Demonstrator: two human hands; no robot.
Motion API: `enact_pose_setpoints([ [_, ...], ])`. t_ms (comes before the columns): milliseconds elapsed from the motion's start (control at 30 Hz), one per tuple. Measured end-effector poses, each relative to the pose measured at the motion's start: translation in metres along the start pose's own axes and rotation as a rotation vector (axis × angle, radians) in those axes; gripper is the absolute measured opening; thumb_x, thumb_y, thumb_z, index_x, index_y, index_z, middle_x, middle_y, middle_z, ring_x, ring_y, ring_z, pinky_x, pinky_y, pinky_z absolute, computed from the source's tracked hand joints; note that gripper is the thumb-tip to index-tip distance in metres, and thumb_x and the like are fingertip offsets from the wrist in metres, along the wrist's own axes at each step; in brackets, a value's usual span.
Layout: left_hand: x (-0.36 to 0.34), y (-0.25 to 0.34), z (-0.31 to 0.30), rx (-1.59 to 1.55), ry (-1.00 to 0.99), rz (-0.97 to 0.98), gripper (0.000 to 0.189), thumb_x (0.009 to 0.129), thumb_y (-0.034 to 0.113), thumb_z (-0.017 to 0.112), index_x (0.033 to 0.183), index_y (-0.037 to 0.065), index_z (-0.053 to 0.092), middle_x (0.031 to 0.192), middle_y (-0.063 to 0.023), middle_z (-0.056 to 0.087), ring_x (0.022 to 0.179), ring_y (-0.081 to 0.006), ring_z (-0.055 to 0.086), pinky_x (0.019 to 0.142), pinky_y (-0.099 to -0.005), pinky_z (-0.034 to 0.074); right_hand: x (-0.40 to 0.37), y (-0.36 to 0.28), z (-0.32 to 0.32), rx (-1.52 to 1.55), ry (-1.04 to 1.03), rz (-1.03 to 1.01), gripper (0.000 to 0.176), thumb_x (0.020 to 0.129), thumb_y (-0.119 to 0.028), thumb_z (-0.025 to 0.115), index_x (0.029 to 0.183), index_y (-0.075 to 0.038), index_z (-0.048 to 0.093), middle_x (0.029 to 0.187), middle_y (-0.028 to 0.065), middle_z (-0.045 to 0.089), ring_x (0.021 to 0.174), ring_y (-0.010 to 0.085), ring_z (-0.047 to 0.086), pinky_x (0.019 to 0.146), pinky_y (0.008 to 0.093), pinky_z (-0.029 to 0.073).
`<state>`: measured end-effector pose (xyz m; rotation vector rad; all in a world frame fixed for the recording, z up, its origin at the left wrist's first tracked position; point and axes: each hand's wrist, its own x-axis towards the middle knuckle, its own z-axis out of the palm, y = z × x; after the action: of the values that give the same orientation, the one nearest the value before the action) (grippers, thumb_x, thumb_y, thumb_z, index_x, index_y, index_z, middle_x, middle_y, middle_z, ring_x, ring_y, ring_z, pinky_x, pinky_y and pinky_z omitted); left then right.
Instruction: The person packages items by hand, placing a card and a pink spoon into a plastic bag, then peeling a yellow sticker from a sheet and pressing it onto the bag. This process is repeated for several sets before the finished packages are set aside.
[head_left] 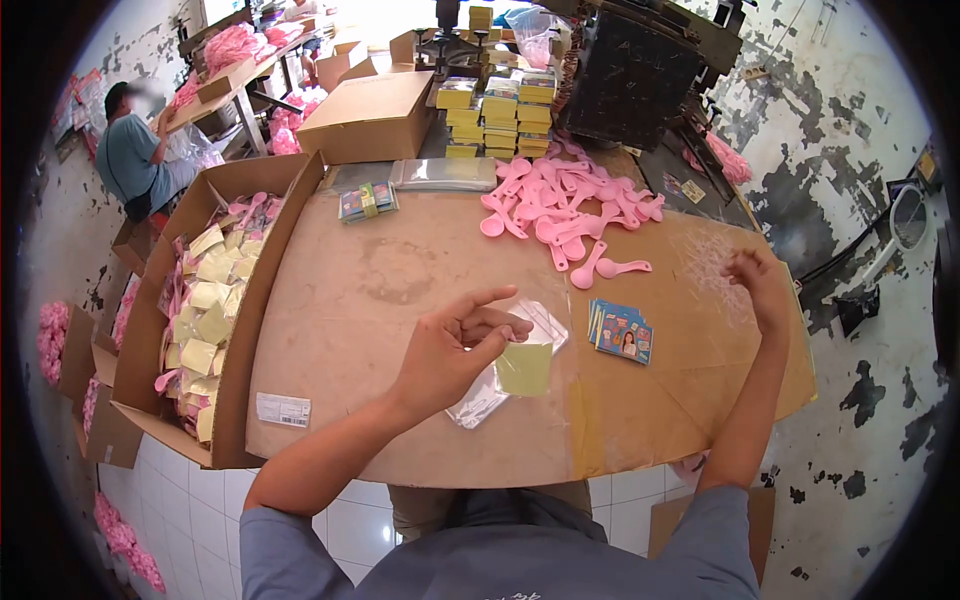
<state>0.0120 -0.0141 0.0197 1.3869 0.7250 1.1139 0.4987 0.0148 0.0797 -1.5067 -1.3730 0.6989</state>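
My left hand (455, 345) is closed in a pinch at the middle of the work surface, holding a pale yellow-green card (524, 370) by its top edge; a clear bag around it is hard to make out. Beneath lie clear plastic bags (475, 408). Out to the right, my right hand (757, 285) has its fingers curled together beside a tangle of thin clear strips (708, 270). Whatever its fingertips hold is too small to see. Between my hands sits a small fanned stack of blue printed cards (622, 332). Behind it is a heap of pink plastic scoops (560, 205).
A cardboard box (285, 240) of packed pink scoops and yellow cards borders the left side. At the back are a banded card bundle (368, 202), clear bags (443, 174), a closed carton (368, 115) and yellow-edged stacks (500, 105). A person (140, 150) sits far left.
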Motion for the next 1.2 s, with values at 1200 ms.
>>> enact_pose_setpoints([
  [1200,0.003,-0.021,-0.002,0.046,0.054,-0.056,0.024,0.102,0.008,0.066,0.122,-0.004,0.071,0.11,-0.0115,0.076,0.099,-0.0142,0.072,0.085,-0.0305,0.062,-0.077,-0.053,0.225,0.552,-0.596,0.012,0.014,0.099,-0.004,0.069,0.111,0.002,0.072,0.104,0.0047,0.073,0.095,0.0103,0.068,0.086,0.0261,0.055],
])
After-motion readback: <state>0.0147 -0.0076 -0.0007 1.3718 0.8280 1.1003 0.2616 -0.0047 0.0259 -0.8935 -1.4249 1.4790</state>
